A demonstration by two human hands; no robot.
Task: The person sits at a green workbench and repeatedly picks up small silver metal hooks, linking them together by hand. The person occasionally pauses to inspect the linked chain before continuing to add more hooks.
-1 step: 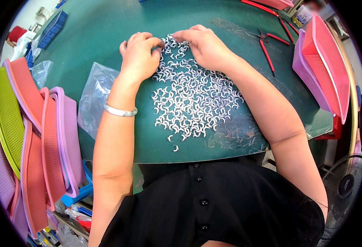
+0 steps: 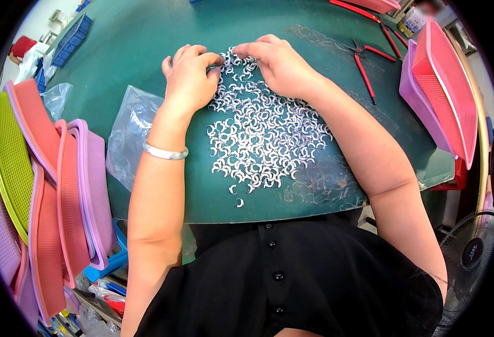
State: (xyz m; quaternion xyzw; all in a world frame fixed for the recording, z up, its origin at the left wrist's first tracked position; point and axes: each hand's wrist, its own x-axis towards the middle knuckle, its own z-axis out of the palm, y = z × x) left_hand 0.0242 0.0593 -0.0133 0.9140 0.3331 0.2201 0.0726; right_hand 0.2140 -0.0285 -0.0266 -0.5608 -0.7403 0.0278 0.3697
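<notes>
Many small silvery crescent-shaped metal pieces (image 2: 266, 140) lie spread in a loose patch on the green tabletop (image 2: 146, 39). At the far left edge of the patch is my left hand (image 2: 192, 78), with thumb and index finger apart beside the pieces. Opposite it, my right hand (image 2: 278, 64) rests over the far right edge, fingers stretched to the left and their tips touching the topmost pieces. Nothing shows held in either hand, and the right thumb is hidden. Two stray crescents (image 2: 239, 203) sit near the table's front edge.
A clear plastic bag (image 2: 132, 135) lies left of my left forearm. Stacked pink, purple and green mesh baskets (image 2: 92, 185) crowd the left side; more baskets (image 2: 449, 95) stand at right. Red-handled pliers (image 2: 365, 76) lie at the far right. A fan (image 2: 471, 253) stands lower right.
My right fingertips have shifted very slightly left over the top of the patch. My left hand and wrist have moved barely at all; the pieces look the same.
</notes>
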